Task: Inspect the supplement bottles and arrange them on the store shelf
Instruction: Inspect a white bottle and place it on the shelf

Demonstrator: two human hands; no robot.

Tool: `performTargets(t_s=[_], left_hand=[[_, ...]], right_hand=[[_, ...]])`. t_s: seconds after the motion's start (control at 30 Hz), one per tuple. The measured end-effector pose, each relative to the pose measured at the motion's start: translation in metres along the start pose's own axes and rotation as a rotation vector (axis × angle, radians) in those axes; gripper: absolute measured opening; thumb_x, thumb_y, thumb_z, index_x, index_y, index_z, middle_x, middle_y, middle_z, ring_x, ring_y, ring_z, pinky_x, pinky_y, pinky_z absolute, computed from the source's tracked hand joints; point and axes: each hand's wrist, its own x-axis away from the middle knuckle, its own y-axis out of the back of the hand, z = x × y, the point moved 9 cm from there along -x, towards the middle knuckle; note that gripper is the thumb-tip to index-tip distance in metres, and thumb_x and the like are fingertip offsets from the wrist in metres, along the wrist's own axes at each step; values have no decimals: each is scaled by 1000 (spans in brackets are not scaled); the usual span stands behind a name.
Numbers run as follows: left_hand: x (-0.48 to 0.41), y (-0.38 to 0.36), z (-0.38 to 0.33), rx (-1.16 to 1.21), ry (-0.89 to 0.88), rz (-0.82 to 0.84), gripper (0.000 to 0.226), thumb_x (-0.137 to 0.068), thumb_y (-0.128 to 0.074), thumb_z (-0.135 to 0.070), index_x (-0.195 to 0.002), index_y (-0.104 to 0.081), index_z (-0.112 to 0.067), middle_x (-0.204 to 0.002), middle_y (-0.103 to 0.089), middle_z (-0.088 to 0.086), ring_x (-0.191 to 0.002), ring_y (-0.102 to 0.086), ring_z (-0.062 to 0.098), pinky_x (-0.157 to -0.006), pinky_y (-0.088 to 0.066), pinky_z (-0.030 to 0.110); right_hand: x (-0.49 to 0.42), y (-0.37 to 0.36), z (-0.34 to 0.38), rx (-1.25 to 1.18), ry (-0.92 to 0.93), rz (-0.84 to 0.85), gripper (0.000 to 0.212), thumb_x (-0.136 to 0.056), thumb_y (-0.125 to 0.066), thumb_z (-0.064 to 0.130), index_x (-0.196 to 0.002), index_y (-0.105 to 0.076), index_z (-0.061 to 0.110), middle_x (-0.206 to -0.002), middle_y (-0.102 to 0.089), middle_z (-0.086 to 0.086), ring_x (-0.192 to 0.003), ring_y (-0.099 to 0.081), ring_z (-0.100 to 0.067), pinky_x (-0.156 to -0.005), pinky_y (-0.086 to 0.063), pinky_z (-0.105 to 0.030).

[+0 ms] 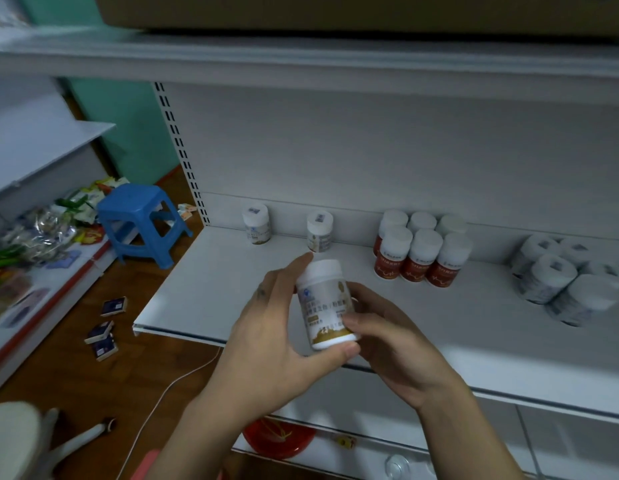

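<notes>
Both hands hold one white bottle [327, 303] with a gold-banded label, upright and tipped slightly, over the front edge of the shelf [204, 292]. The left hand [276, 341] cradles it, thumb under the base and fingers up along its far side. The right hand [387, 337] grips it too, thumb pressed on the label and fingers wrapped behind. Beyond the left hand's fingertips, two white bottles [256, 223] stand apart at the shelf's back. Beyond the right hand is a tight cluster of red-labelled bottles [418, 254], and further out to that side a group of grey-labelled bottles [557, 278]. A blue stool [141, 220] stands on the floor well off to the left hand's side. A red bowl [276, 441] sits on a lower shelf beneath the wrists.
</notes>
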Motion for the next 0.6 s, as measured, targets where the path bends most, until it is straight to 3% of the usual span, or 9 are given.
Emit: performTargets(t_s=[0.1,0.2,0.3,0.4,0.6], left_hand=[[0,1,2,-20,-11,-22,100,-60,-67,-77,-141,-13,-54,-119,-29,-31,-108,-36,-13,-87,-30,5],[0,-2,2,-6,-21,3,98,-64,-70,-69,-142,-11,-55,-120,-26,-32,-109,-34,-21,-81,-30,-4],[-3,-10,-2,-17,-87,45,98,-70,-73,-58,-146,-13,-48,-136,-27,-23,-120,-34,-13,-90,-30,-6],[-4,-15,-6,-26,-118,65,98,-73,-79,-46,-146,-13,-47,-145,-23,-20,-129,-34,-1,-102,-33,5],[-8,-13,-9,-13,-121,65,95,-73,-69,-55,-148,-11,-44,-147,-22,-20,-129,-33,-2,-98,-27,-2]], right_hand=[[-2,-1,-3,-31,-10,28,53,-69,-67,17,-122,-64,7,-119,-64,-26,-108,-62,-42,-89,-51,-46],[-4,2,-8,-47,-29,41,60,-68,-63,12,-127,-59,4,-122,-60,-31,-116,-56,-51,-95,-47,-53],[-7,4,-9,-33,-22,56,62,-70,-55,0,-131,-53,1,-123,-57,-35,-118,-52,-53,-99,-42,-59],[-8,6,-6,-36,-7,53,63,-69,-52,-3,-131,-54,3,-123,-58,-33,-115,-55,-49,-96,-43,-55],[-11,8,-3,-47,8,81,65,-69,-54,-4,-133,-53,3,-126,-56,-34,-121,-49,-54,-104,-36,-62]])
